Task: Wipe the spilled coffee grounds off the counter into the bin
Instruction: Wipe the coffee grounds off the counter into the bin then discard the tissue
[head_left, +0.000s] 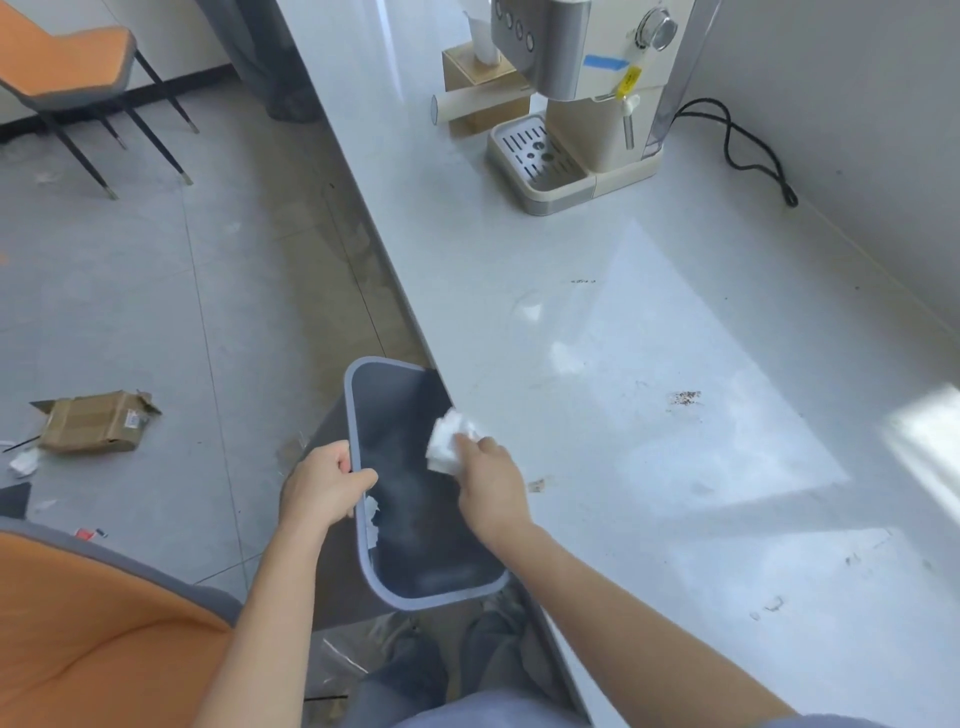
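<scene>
Both arms are bare all the way up, no watch, no rings, no gloves on the left hand or the right hand. Short sleeves in a pale grey-blue just peek in at the bottom edge. Lower down: grey-blue trousers and dark grey shoes (pretty blurry down there).
</scene>
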